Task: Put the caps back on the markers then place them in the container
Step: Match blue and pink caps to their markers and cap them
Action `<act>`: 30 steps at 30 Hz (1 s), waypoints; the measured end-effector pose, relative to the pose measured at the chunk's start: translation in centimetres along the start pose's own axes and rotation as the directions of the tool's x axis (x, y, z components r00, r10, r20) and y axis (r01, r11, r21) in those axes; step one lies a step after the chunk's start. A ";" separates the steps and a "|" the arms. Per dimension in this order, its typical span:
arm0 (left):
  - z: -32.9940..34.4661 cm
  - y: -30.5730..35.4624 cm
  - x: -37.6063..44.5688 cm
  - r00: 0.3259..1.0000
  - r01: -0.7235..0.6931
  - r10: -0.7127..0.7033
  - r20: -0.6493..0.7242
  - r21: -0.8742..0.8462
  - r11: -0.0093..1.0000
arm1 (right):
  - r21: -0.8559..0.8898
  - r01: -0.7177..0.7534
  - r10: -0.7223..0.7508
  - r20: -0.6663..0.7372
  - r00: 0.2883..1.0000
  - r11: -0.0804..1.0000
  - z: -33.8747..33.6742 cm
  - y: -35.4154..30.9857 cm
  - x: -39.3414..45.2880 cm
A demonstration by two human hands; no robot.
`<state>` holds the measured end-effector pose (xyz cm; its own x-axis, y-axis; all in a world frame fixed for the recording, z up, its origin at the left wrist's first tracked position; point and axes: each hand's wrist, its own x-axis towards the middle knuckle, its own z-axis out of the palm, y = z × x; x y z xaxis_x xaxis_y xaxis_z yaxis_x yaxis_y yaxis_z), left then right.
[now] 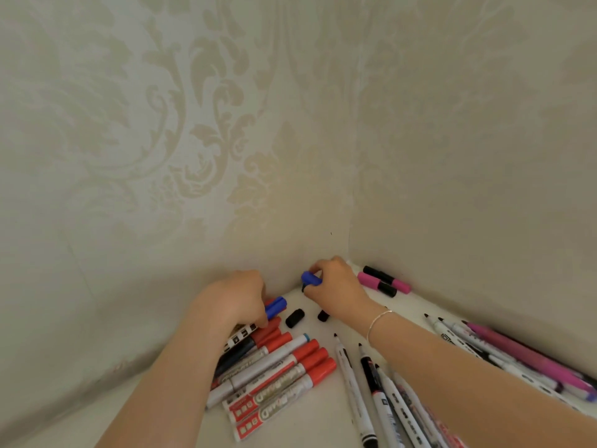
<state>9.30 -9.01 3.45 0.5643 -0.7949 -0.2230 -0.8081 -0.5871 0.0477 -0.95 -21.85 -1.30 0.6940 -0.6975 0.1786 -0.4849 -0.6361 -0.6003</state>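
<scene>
- We have a blue cap [311, 278] pinched in the fingers of our right hand [336, 291], up at the twelve o'clock end of the white surface [326, 415], close to the wall corner.
- Our left hand [237, 297] is curled round a blue-capped marker [275, 307] at about ten o'clock from the loose caps; only its blue end shows past the fingers, so we cannot tell how much of the barrel we hold.
- Two black caps [295, 317] lie loose between our hands, one partly under our right palm.
- We judge these things light, stiff and smooth plastic: a cap is small and apt to roll or slip, so we would pinch it by its sides near the closed end, and hold a marker mid-barrel, clear of the inky tip.
- At seven o'clock lies a row of red-capped markers [284, 373], side by side and touching.
- At five o'clock lie thin uncapped pens [371, 392], black tips pointing away from us; their tips could smear.
- At three o'clock a heap of pink and white pens [517, 357] rests along the wall, and two pink-and-black highlighters [384, 281] lie at one o'clock, just beside our right hand.
- No container shows, so we cannot say where it stands.
- A thin bracelet [378, 321] sits on our right wrist.
</scene>
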 end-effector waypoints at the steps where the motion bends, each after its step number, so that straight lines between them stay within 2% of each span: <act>1: 0.1 0.1 0.1 1.000 0.000 0.000 -0.006 0.006 1.000 | 0.045 -0.019 0.019 0.002 1.000 0.999 -0.4 -0.1 -0.3; 6: 0.5 0.6 0.4 1.000 -0.006 0.006 -0.019 0.004 1.000 | 0.360 -0.159 0.141 0.077 0.987 0.919 -2.5 -0.4 -2.2; 11: 0.2 2.0 -0.1 0.988 -0.054 0.047 -0.144 -0.044 0.998 | 0.476 -0.223 0.197 0.106 0.975 0.851 -5.1 -0.1 -4.0; 15: 0.1 4.7 -1.5 0.959 -0.194 0.183 -0.215 -0.028 0.981 | 0.490 -0.224 0.216 0.073 0.974 0.843 -8.8 1.6 -5.4; 19: 1.4 8.1 -2.9 0.910 -0.363 0.332 -0.248 -0.090 0.928 | 0.507 -0.213 0.239 0.014 0.971 0.835 -13.3 4.3 -7.1; 24: 5.0 12.4 -4.4 0.799 -0.567 0.482 -0.360 -0.181 0.804 | 0.520 -0.232 0.273 -0.003 0.962 0.822 -17.5 7.5 -9.5; 27: 7.5 14.5 -5.1 0.751 -0.619 0.497 -0.434 -0.201 0.759 | 0.525 -0.255 0.291 0.014 0.957 0.812 -18.8 8.7 -10.8; 30: 8.8 15.6 -5.1 0.696 -0.668 0.551 -0.460 -0.135 0.732 | 0.514 -0.272 0.300 0.029 0.953 0.813 -19.5 9.5 -11.9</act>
<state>-7.68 -12.79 -3.28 0.0258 -0.9473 0.3192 -0.9454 0.0806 0.3157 -24.17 -26.04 6.04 0.5319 -0.8462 -0.0327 -0.3093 -0.1581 -0.9377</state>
